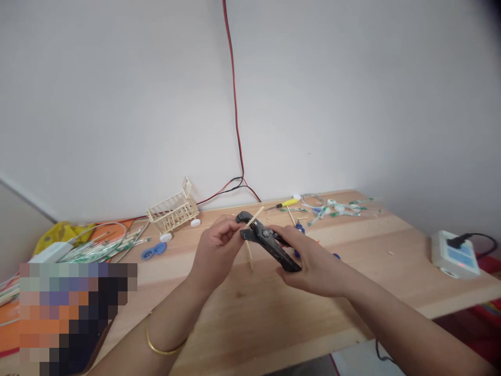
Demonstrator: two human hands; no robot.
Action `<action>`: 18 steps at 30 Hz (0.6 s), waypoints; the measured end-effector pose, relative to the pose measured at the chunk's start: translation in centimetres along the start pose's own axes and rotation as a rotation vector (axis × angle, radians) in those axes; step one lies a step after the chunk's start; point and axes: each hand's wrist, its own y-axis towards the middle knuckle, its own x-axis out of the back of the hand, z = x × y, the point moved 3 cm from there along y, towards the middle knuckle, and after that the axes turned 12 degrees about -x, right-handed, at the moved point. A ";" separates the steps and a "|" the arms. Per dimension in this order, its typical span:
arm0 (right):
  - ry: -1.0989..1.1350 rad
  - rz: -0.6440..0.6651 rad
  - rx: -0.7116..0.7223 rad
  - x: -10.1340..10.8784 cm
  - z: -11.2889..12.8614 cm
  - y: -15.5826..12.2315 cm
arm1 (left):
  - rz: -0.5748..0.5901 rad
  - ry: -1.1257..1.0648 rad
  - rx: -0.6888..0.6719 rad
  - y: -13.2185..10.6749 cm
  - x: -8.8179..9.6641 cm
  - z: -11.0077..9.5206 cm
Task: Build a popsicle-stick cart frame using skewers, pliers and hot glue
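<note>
My right hand point(313, 261) is wrapped round the handles of a black hand cutter point(270, 243) with a curved jaw. A thin wooden stick point(256, 215) lies across the cutter's jaws, its free end pointing up and right. My left hand point(217, 248) pinches the stick's other end, close beside the jaws. Below them another wooden stick point(249, 258) rests on the table. To the left stands a small cart-like frame of sticks point(174, 213) with white bottle-cap wheels point(166, 237). Behind my right hand a blue bottle point(299, 227) is partly hidden.
Blue caps point(154, 250) and bundled sticks in wrappers point(117, 243) lie at the left. A yellow screwdriver point(287, 203), a coiled cable point(313, 200) and torn wrappers point(340, 209) are at the back. A white power strip point(454, 254) sits near the right edge of the wooden table point(242, 318).
</note>
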 end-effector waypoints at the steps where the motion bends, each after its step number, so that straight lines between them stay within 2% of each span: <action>1: -0.002 -0.009 0.002 0.0 0.0 0.0 | 0.001 0.010 -0.019 0.0 0.0 -0.1; 11: -0.069 -0.060 0.011 0.2 -0.3 0.0 | 0.053 0.119 -0.143 0.1 -0.1 -0.4; 18: -0.026 -0.075 -0.020 -0.1 -0.7 -0.2 | 0.068 0.127 -0.165 0.0 -0.3 -0.3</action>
